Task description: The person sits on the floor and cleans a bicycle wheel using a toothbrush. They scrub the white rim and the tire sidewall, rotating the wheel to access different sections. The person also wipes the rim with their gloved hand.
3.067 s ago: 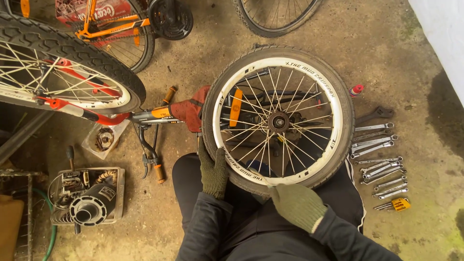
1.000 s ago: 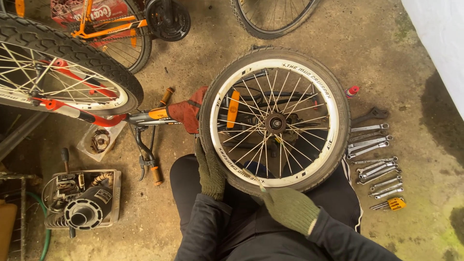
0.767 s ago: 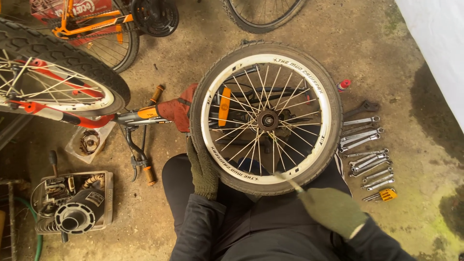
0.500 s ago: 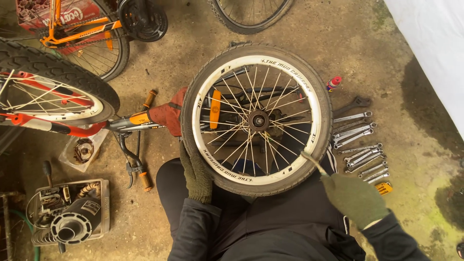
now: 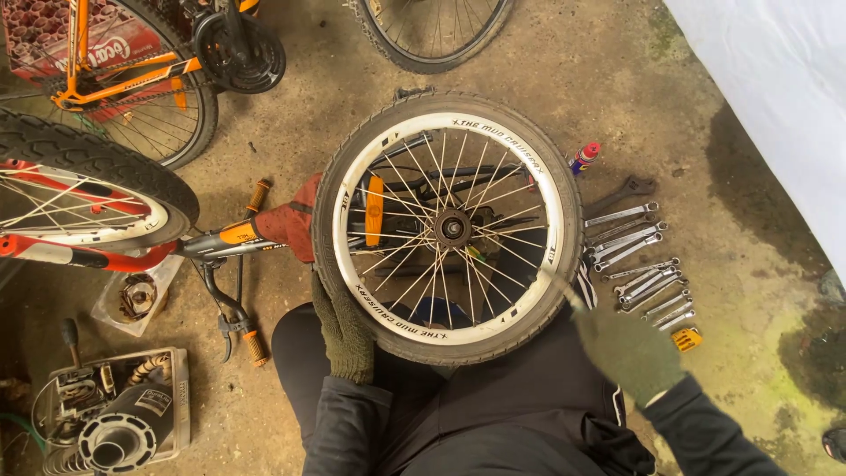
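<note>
A small bicycle wheel [image 5: 448, 227] with a black tyre, white rim and orange reflector lies flat on my lap. My left hand [image 5: 345, 330], in a dark green glove, grips the tyre at its lower left edge. My right hand [image 5: 630, 353], also gloved and blurred by motion, is just off the tyre's lower right side. It is closed on a thin metal tool [image 5: 564, 289] whose tip points up-left at the tyre's edge. I cannot tell what kind of tool it is.
A row of several wrenches [image 5: 630, 242] lies on the concrete to the right, with a small spray can [image 5: 584, 157] above it. A large wheel [image 5: 79, 194], an orange bike [image 5: 132, 70] and a handlebar [image 5: 231, 308] are on the left. A parts box [image 5: 115, 414] sits lower left.
My right hand left the tyre's bottom edge, swung out to the right and now holds a thin tool. My left hand has stayed on the tyre.
</note>
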